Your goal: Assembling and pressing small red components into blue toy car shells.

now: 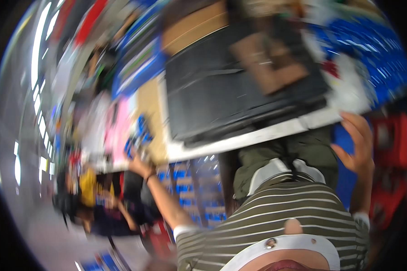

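Note:
My left hand (141,165) reaches to the table's front edge on the left, its fingers smeared by motion. Right at its fingertips is a blue and metallic thing (143,131), too blurred to name; I cannot tell if the hand grips it. My right hand (358,142) is at the table's right front corner, thumb and fingers apart and holding nothing. Between the hands, a large black sheet-like piece (203,99) covers much of the white tabletop (239,145). Brown flat pieces (267,63) lie on top of it.
Shiny blue wrapped goods (366,49) are heaped at the right, above red crates (393,140). Blue trays (140,49) stand at the back left, near pink material (121,124). Other people work at the left, one in yellow (88,187). Blue items fill a rack (199,189) under the table.

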Available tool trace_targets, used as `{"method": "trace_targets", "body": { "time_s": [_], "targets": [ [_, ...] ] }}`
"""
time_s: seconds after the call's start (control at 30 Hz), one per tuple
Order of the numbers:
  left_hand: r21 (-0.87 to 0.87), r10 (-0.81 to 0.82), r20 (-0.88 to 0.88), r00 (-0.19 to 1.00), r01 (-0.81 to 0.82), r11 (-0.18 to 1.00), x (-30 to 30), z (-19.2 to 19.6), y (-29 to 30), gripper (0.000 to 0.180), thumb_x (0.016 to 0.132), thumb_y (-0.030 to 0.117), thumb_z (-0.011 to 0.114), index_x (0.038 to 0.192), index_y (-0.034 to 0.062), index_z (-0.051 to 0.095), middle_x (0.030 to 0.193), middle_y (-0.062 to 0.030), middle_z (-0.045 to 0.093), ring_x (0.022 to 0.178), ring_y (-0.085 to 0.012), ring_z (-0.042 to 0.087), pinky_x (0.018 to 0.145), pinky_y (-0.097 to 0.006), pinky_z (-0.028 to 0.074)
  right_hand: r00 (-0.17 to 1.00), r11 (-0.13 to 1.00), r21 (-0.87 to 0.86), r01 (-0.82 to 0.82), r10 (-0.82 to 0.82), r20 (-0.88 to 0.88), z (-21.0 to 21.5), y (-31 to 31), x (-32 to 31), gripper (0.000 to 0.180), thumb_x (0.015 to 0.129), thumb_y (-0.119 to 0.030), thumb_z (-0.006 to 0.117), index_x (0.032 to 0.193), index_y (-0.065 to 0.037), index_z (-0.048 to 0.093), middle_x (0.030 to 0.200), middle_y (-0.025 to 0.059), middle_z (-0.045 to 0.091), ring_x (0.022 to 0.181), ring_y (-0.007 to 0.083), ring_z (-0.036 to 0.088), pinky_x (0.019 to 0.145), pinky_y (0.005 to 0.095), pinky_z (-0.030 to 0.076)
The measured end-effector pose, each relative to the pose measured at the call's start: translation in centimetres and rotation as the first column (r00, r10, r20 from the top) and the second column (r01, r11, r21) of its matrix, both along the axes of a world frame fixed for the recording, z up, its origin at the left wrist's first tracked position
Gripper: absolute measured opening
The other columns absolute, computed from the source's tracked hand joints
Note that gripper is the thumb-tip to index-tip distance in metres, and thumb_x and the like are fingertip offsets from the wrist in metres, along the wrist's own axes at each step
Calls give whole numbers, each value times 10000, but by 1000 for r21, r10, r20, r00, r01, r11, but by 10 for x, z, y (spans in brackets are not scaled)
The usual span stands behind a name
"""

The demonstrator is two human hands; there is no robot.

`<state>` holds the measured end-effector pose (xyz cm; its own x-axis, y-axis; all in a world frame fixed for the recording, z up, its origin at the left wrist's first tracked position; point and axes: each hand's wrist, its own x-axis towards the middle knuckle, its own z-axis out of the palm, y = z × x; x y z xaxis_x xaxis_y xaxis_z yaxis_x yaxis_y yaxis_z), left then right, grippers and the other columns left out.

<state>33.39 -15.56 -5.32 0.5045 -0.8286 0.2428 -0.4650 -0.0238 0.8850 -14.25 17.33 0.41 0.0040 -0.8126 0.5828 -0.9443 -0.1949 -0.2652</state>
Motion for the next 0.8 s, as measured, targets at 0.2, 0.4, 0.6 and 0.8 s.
{"method": "trace_targets", "body": {
  "time_s": [0.2,0.4,0.6,0.8],
  "targets": [
    [-151,-320,-318,892,286,946,48,-50,-43,575,842,122,609,1338,102,320,1226,-129,469,1055,-247,531,838,-358,473,811,796,-175,580,-584,31,-18,28,-53,330,650,-43,692,964,-32,592,953,118,569,874,309,556,756,370,466],
    [-161,-202,232,951,243,957,95,-75,-59,444,867,144,580,1244,-39,431,1224,-127,476,1032,-210,502,866,-317,435,478,474,-126,872,-879,2,-49,36,-107,359,724,-195,694,1050,-101,580,1024,74,524,943,269,523,761,364,467],
    [-404,33,214,976,58,913,-42,35,44,362,924,227,464,1146,-49,540,1166,-145,549,1031,-226,518,920,-318,386,399,399,17,917,-917,10,-72,27,-122,355,723,-225,697,1053,-160,584,1052,51,515,961,257,524,765,375,464],
    [-655,-458,262,849,505,562,-207,55,147,255,905,154,384,942,-52,529,983,-197,547,834,-280,542,687,-335,459,407,396,-92,913,-894,190,-70,31,-137,271,735,-142,680,991,-165,596,1009,48,527,930,227,546,741,337,464]
  ]
}}
